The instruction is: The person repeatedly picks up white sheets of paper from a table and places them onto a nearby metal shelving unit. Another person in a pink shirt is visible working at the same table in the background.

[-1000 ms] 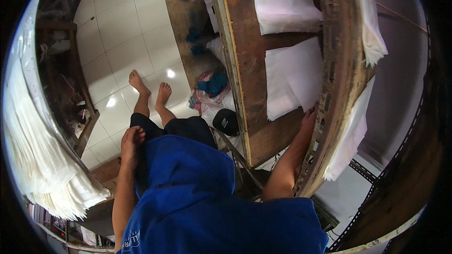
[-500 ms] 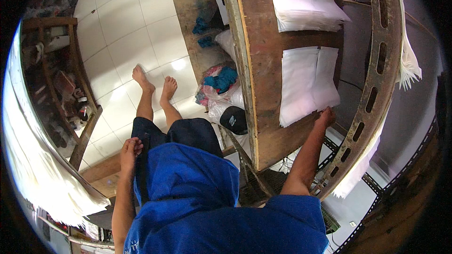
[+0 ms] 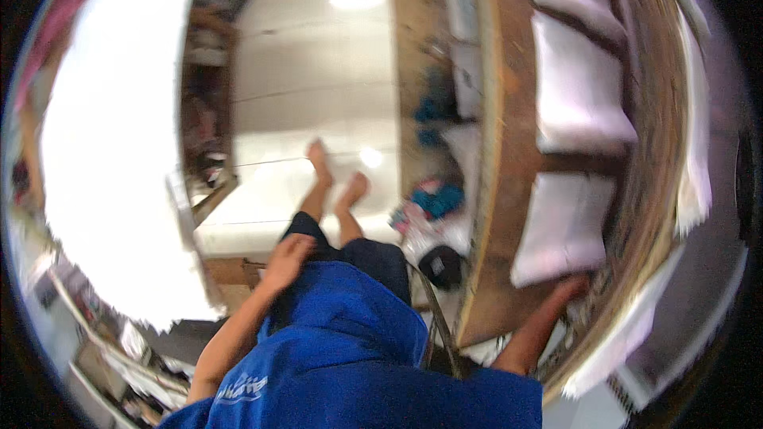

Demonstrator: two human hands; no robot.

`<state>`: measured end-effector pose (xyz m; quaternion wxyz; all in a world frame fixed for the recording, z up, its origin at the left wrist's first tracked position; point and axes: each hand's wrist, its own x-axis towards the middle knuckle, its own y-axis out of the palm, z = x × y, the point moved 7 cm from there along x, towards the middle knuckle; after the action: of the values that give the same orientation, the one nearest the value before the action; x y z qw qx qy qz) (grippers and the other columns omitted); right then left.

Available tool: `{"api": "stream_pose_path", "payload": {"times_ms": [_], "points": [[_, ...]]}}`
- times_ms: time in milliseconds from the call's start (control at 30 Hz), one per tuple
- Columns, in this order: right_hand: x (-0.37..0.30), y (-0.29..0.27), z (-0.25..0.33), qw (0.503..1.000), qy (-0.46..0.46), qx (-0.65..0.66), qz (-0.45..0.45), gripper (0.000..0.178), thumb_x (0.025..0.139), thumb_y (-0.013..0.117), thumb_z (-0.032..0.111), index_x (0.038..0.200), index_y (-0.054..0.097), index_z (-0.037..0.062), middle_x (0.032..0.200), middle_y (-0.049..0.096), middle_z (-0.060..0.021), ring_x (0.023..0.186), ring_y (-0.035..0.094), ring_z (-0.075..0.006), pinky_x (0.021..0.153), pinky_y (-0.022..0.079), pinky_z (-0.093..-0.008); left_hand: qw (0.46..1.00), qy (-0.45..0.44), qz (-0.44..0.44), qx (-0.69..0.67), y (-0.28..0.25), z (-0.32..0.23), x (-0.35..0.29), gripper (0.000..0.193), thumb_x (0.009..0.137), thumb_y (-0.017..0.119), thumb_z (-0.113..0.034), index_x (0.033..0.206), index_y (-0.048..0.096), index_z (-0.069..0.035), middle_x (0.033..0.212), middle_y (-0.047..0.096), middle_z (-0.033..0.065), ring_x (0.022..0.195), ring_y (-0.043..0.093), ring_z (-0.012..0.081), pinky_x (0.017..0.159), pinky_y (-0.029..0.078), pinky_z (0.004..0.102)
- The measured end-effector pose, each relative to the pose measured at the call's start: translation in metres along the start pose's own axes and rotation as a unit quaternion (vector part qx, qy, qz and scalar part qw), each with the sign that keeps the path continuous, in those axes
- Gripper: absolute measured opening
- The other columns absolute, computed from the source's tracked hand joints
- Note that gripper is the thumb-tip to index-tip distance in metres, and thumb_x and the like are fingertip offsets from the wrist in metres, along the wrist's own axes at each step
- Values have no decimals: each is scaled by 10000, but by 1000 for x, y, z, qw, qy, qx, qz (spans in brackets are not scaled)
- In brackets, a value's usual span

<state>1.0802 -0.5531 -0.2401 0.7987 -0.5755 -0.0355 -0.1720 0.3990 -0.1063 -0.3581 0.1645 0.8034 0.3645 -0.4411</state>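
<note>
My left hand (image 3: 289,260) hovers over my left thigh, by the dark shorts and the hem of the blue shirt. Motion smears its fingers, and I see nothing clearly held in it. My right hand (image 3: 574,289) is at the near right corner of a stack of white sheets (image 3: 563,222) on the brown wooden table (image 3: 497,290). Whether its fingers grip the sheets' edge is too blurred to tell. Beyond that stack, another pile of white sheets (image 3: 580,83) lies on the same table, with its edges fanned.
At left stands a large white stack of sheets (image 3: 119,151). A rusty, curved metal rail (image 3: 648,191) runs along the right side. Under the table's left edge are plastic bags, blue cloth (image 3: 437,201) and a black cap (image 3: 441,267). White tiles (image 3: 318,71) cover the floor.
The view has swung left and blurred, bringing more of the left white stack into sight. My left hand has shifted slightly over my lap; my right hand stays by the near stack's corner.
</note>
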Motion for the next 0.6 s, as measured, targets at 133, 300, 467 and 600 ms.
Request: {"api": "stream_pose_path", "payload": {"times_ms": [133,300,467,600], "points": [[-69,-18,57,989,-79,15,-125,236,908,514,165,1009,611,-24,973,619,-119,843,586,-238,734,475,-354,991,116,15,68,-4,-115,-49,310,955,517,-256,1131,616,-21,1082,637,153,1020,598,233,923,453,358],[-210,9,211,961,-224,162,-14,272,954,462,151,1091,600,-38,1038,626,-134,932,597,-252,842,479,-356,942,327,-25,70,-71,-262,-149,299,950,523,-223,1154,559,-7,1082,610,177,1028,591,317,881,461,385],[-414,18,409,772,-382,359,358,195,954,477,80,1087,591,-5,912,593,-67,787,556,-146,733,468,-280,816,431,-307,234,-186,-317,-218,312,889,598,-194,1131,575,1,1077,611,180,978,588,355,826,484,400],[-504,34,469,647,-324,358,591,156,946,522,102,1069,584,28,846,589,-12,677,526,-68,590,438,-222,752,379,-473,260,-277,-315,-224,307,857,642,-219,1068,613,3,1087,616,174,983,596,352,849,485,415]]}}
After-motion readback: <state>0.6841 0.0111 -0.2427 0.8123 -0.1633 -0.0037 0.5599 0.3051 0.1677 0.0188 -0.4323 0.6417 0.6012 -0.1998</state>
